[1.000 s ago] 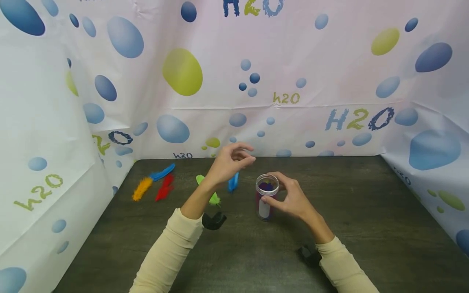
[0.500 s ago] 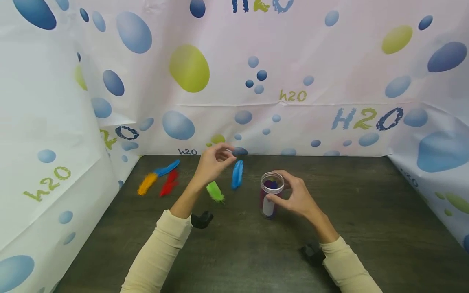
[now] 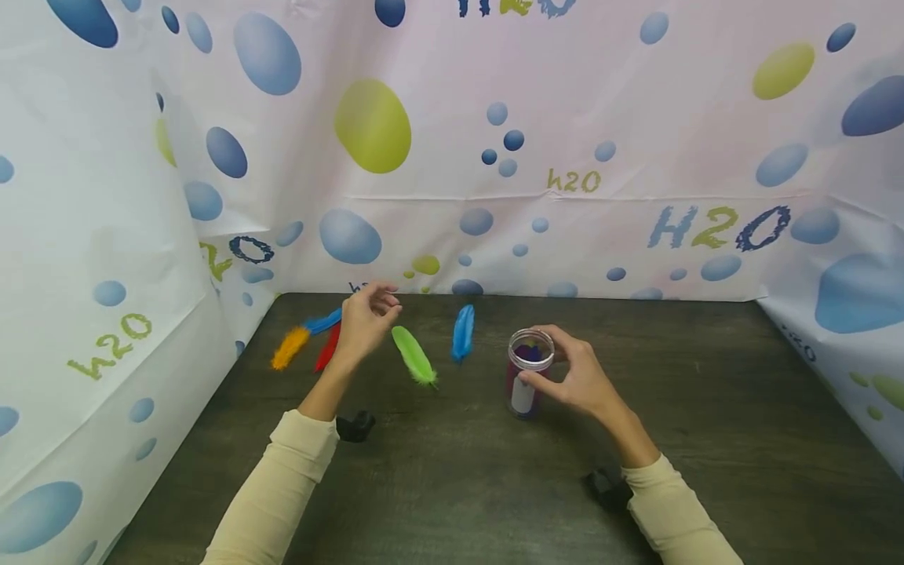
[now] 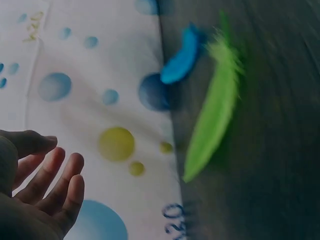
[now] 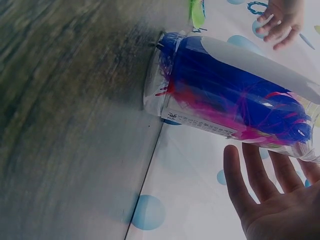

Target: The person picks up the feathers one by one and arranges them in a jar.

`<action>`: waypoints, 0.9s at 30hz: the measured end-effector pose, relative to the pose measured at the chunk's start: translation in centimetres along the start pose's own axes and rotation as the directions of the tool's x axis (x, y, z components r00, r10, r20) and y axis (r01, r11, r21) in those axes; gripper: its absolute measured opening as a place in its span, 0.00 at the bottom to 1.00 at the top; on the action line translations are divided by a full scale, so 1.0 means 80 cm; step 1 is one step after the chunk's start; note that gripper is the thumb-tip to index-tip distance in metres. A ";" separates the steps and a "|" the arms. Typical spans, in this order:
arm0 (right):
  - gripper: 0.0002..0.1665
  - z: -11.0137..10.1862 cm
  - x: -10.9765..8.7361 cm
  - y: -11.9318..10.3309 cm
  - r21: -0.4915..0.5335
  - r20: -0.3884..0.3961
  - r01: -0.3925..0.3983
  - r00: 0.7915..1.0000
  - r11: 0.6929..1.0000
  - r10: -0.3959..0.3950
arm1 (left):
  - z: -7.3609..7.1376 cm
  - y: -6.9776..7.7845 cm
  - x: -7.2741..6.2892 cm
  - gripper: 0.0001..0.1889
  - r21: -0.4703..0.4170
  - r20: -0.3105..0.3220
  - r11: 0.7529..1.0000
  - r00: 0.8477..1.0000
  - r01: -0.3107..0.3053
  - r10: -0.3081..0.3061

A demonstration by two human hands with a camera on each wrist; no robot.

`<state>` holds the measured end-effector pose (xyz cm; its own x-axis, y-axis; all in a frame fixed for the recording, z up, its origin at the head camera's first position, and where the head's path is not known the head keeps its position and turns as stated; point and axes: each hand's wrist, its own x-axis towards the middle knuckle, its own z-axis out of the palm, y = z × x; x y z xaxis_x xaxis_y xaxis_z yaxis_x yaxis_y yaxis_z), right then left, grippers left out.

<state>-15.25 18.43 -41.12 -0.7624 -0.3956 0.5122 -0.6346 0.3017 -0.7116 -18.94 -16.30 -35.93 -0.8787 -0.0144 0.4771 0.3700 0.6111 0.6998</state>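
Jar (image 3: 521, 386) stands upright, gripped by the right hand (image 3: 575, 375) between thumb and fingers. The left hand (image 3: 365, 323) is loosely bent and empty, a green feather (image 3: 414, 355) to its right.

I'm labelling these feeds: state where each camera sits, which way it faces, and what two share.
Head: on the head, facing forward and down at the jar; left hand, right hand and sleeves show.
Left wrist: on that wrist, facing the green feather and a blue feather; the left hand shows.
Right wrist: on that wrist, facing the jar's side; both hands show.
Head and right wrist share the jar.
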 end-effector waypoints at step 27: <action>0.34 0.001 0.000 0.001 -0.015 0.003 -0.035 0.999 0.999 0.035 | -0.071 -0.108 -0.013 0.15 0.201 -0.091 0.928 0.949 0.314 -0.302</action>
<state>-15.27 18.38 -41.23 -0.7840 -0.3869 0.4855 -0.6091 0.3283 -0.7220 -19.51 -26.04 -39.44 -0.9180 -0.2702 0.2902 0.0067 0.7213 0.6926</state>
